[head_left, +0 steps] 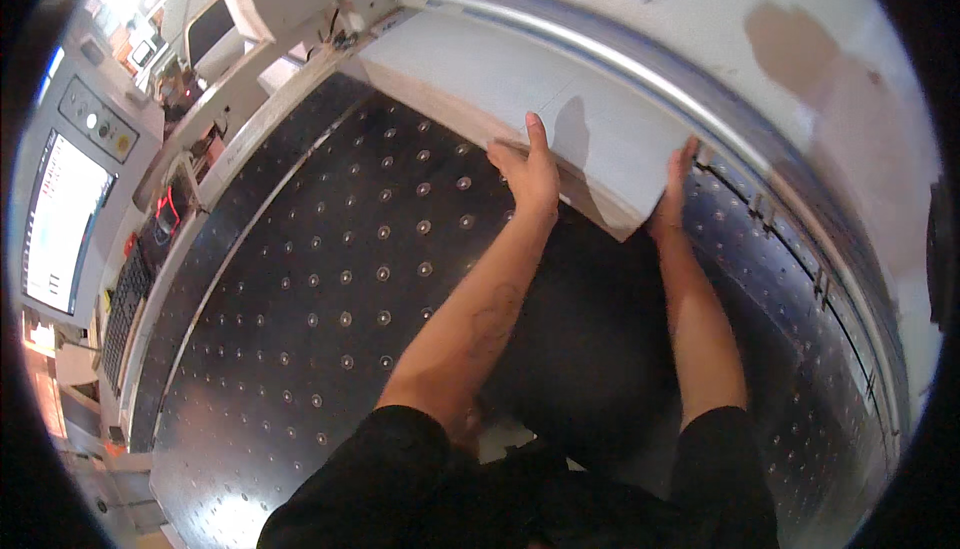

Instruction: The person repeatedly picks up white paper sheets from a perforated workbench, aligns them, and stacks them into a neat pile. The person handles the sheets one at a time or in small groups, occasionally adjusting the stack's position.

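Observation:
A long stack of pale paper (480,69) lies near the far side of a dark table. Its cut edges face me. My left hand (532,174) presses on the front edge of the stack, its fingers stretched along that edge and its thumb pointing up at the top sheet. At the stack's right end, my right hand (675,194) rests flat, fingers extended along the side. Part of the right thumb and palm is hidden by the corner of the stack. Neither hand wraps around the paper.
Rows of small metal studs dot the black table (300,219). Behind the stack runs a shiny metal bar (560,41); a rail with small clips (765,214) follows on the right. A control screen (68,219) and a keyboard (125,314) stand at the left.

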The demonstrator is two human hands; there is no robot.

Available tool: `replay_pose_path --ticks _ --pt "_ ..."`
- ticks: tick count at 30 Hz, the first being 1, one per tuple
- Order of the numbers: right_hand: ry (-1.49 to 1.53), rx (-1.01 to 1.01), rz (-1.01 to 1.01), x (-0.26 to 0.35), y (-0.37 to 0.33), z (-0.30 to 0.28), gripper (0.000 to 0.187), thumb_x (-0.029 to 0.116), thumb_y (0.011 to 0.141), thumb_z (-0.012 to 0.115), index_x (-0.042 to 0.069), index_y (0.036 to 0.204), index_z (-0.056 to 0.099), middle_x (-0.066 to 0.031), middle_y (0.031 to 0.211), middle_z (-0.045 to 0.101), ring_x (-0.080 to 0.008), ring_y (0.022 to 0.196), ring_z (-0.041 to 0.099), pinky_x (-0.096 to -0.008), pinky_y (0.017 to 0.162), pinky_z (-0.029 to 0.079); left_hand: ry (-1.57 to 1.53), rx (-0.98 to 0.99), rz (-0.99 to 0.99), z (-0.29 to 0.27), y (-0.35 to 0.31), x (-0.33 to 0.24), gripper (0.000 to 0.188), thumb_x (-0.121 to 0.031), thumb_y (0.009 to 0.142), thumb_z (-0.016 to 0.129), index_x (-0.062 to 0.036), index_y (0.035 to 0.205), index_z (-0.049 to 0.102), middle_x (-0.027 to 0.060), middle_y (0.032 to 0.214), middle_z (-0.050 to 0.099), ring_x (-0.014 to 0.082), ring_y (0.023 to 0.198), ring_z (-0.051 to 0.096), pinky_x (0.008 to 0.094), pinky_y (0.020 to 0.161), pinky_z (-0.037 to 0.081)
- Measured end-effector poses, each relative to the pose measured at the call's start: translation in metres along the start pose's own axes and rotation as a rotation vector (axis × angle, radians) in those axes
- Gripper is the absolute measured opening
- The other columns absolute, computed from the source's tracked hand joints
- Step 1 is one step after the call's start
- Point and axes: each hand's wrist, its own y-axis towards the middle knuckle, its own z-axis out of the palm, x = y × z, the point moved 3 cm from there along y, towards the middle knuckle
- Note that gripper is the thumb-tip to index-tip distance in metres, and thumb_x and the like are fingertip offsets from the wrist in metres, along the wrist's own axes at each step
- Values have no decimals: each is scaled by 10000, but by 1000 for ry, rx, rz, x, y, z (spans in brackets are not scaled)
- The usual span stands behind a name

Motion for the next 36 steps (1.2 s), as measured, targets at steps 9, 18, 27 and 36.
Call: replay_pose_path --ticks 9,18,27,36 --pt "243 -113 150 -34 31 -55 704 519 1069 483 43 1569 346 -133 1567 402 -267 1457 380 -403 1219 280 141 -335 -82 46 0 13 843 -602 940 656 143 1271 440 296 1383 446 460 1337 446 581 1082 433" --pt "267 -5 212 -88 85 -54 570 507 1032 547 70 1398 559 -78 1340 604 -243 1236 562 -396 1102 420 -11 -340 -14 51 5 22 759 -537 946 694 121 1251 472 301 1351 465 466 1301 474 541 1094 414" --pt "270 25 76 -94 105 -49 498 420 1062 524 62 1406 554 -66 1364 588 -219 1246 549 -396 1113 408 183 -393 14 47 3 23 769 -517 925 727 111 1263 442 309 1359 467 477 1341 441 563 1093 412" --pt "61 130 -55 28 -32 18 871 533 1049 437 82 1678 36 -162 1710 136 -348 1535 226 -501 1250 188 374 -215 -46 33 -2 9 1123 -644 858 753 118 1516 255 370 1556 331 475 1463 344 574 1196 309"
